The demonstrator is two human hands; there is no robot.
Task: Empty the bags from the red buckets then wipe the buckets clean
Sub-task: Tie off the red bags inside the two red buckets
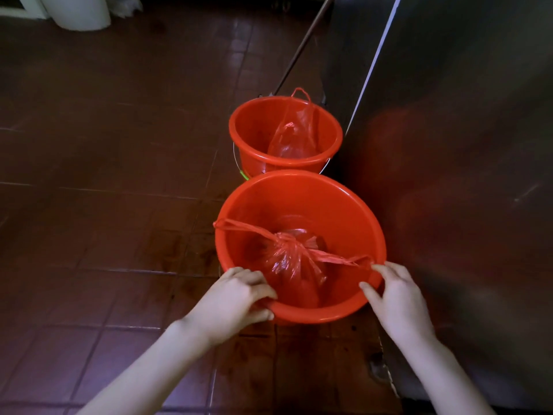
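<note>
Two red buckets stand on the tiled floor. Inside the near bucket (302, 190) lies a knotted red plastic bag (288, 265), its two handle loops stretched out to the left and right rim. My left hand (239, 295) grips the front left rim, fingers curled over the edge. At the right rim my right hand (392, 292) touches the end of the bag's right handle loop with its fingertips. Behind it, the far bucket (254, 127) holds a loose, open red bag (294, 130) standing upright.
A tall stainless steel cabinet (463, 145) rises right beside both buckets. A mop or broom stick (302, 46) leans behind the far bucket. A white container (80, 10) stands at the far left. Dark wet-looking floor tiles spread out to the left.
</note>
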